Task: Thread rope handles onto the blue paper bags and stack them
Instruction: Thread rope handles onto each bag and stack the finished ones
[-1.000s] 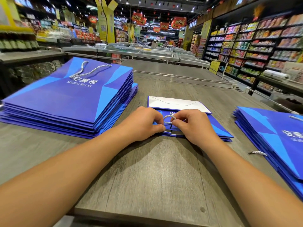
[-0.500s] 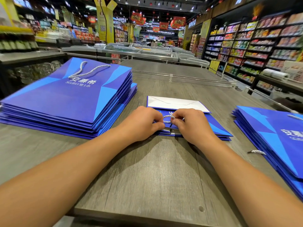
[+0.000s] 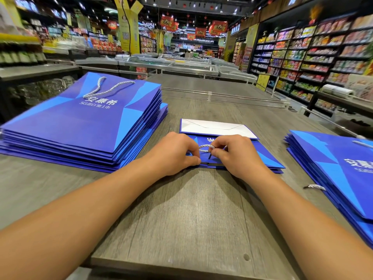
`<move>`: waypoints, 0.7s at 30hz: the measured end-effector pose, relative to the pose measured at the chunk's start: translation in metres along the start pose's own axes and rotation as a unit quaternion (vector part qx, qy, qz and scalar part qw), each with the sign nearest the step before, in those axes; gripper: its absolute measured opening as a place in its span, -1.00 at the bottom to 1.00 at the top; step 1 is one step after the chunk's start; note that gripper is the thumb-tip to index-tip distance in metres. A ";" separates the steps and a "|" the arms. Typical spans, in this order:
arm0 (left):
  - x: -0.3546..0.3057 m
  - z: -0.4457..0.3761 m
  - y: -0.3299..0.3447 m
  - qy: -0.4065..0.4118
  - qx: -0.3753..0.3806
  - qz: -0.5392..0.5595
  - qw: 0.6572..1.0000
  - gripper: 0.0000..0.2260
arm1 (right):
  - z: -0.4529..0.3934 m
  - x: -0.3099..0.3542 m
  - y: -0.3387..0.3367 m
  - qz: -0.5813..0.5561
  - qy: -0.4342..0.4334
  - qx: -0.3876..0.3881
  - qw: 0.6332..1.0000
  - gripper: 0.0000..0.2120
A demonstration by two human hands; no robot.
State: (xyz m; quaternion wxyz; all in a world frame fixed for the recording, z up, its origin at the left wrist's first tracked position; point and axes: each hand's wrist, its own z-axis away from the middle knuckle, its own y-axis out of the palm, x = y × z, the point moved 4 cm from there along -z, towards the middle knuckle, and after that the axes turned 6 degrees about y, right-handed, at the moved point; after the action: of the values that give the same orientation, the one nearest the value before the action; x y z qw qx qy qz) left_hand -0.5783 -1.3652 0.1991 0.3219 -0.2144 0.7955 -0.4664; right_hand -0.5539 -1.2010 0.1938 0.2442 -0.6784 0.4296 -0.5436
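Note:
A flat blue paper bag (image 3: 264, 156) lies in the middle of the grey table, its white inner flap (image 3: 216, 128) folded open at the far side. A grey-white rope handle (image 3: 205, 147) arches over the bag's near edge between my hands. My left hand (image 3: 175, 152) pinches one end of the rope at the bag's edge. My right hand (image 3: 236, 154) pinches the other end with curled fingers. A tall stack of blue bags (image 3: 80, 126) with a rope handle on top sits at the left. Another stack of blue bags (image 3: 343, 174) lies at the right.
The grey wooden table (image 3: 191, 219) stretches toward me and away. A loose rope end (image 3: 314, 186) sticks out beside the right stack. Freezer chests (image 3: 171, 65) stand beyond the table and stocked shelves (image 3: 323, 57) line the right side.
Both hands have stayed on the rope at the bag's near edge, the fingers shifting slightly. The rope loop between them looks a little flatter.

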 end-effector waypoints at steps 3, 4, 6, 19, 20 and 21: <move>0.000 0.000 0.000 -0.001 -0.002 0.001 1.000 -0.87 | 0.000 0.001 0.002 0.005 -0.002 -0.001 1.000 -0.89; 0.001 0.000 0.000 -0.001 -0.002 0.001 1.000 -0.87 | -0.001 0.001 0.002 0.009 0.000 0.001 1.000 -0.89; 0.001 -0.001 0.001 0.005 -0.002 -0.002 1.000 -0.86 | -0.002 0.000 0.002 0.015 0.003 0.012 1.000 -0.88; 0.007 -0.006 0.001 -0.026 -0.077 0.016 0.997 -0.86 | 0.004 -0.004 -0.008 0.024 -0.020 0.096 0.995 -0.87; 0.008 -0.007 0.001 -0.029 -0.082 0.023 0.996 -0.86 | 0.004 -0.005 -0.007 0.052 -0.026 0.102 0.993 -0.83; 0.009 -0.007 0.001 -0.032 -0.085 0.030 0.995 -0.87 | 0.003 -0.005 -0.004 0.073 -0.031 0.099 0.992 -0.79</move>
State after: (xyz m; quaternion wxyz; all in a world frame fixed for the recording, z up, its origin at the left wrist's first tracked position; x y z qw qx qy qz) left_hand -0.5897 -1.3668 0.1976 0.3420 -0.2322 0.8276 -0.3798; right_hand -0.5499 -1.1948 0.1936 0.3622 -0.6341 0.4141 -0.5434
